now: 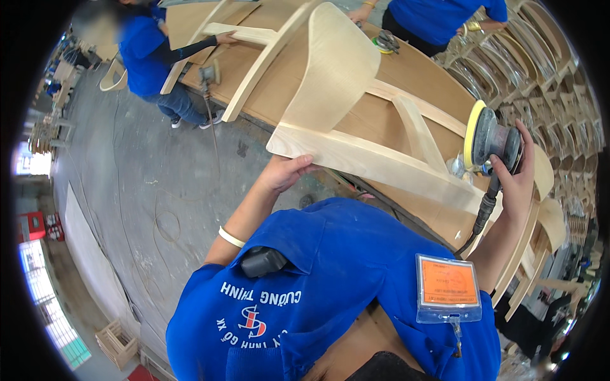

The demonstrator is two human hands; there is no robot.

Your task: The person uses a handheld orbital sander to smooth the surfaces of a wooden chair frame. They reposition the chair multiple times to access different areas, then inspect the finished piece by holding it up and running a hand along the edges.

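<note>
Left hand (289,173): fingers pinching the near corner of a pale wooden chair frame (381,157), thumb flat on the rail's face, the other fingers mostly hidden behind the wood. Frame runs from that grip across toward the right hand (516,155). From where I stand, its broad curved panel (340,70) rises just beyond the left fingertips; a slanting brace (420,130) sits between the two hands, nearer the right one.

Right hand: fingers spread and curled about the dark body of a sander (497,140), thumb side toward the frame, gripping firmly. Sander is tipped on edge, round yellow pad (473,134) left of those fingers, facing the frame; can't tell from here if pad meets wood. Black hose (486,206) drops from below the right fingers along the forearm.

Cardboard-topped table (267,95) lies under the frame, beyond both sets of fingers. Past the left fingers, farther up and left, a second sander (208,73) at the table edge, then a co-worker in blue (141,60) with one hand on another wooden frame (254,66). Well beyond the panel, a second co-worker (429,19) stands near a green-padded sander (385,42). Stacked curved chair parts (534,57) fill the space beyond the right fingers.
</note>
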